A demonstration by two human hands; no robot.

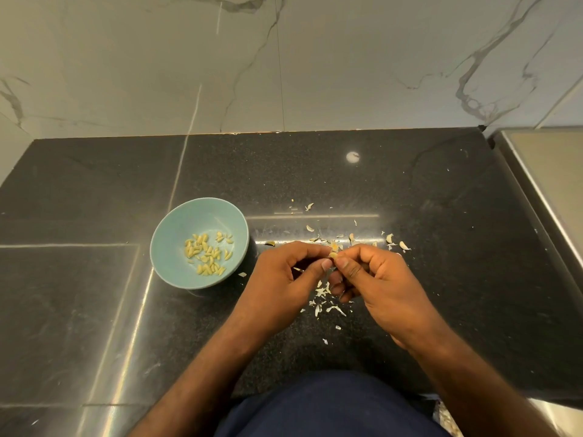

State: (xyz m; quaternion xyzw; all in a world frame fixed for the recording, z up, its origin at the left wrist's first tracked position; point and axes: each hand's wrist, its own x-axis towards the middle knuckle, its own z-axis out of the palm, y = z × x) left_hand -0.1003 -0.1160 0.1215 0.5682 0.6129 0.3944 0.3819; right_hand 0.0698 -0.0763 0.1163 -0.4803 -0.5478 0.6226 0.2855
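Observation:
My left hand (284, 275) and my right hand (375, 279) meet over the black countertop (441, 200). Between their fingertips they pinch one small pale seed (333, 255). Both hands have curled fingers. To the left stands a light blue bowl (176, 228) with several peeled yellowish seeds (208, 253) lying in it. Scraps of white husk (328, 302) lie on the counter under and beyond the hands.
A marble-patterned wall (284, 64) rises behind the counter. A steel surface (549, 171) borders the counter at the right. More husk pieces and a few unpeeled seeds (394, 241) are scattered just past my hands. A bright light reflection (352, 156) shows on the counter.

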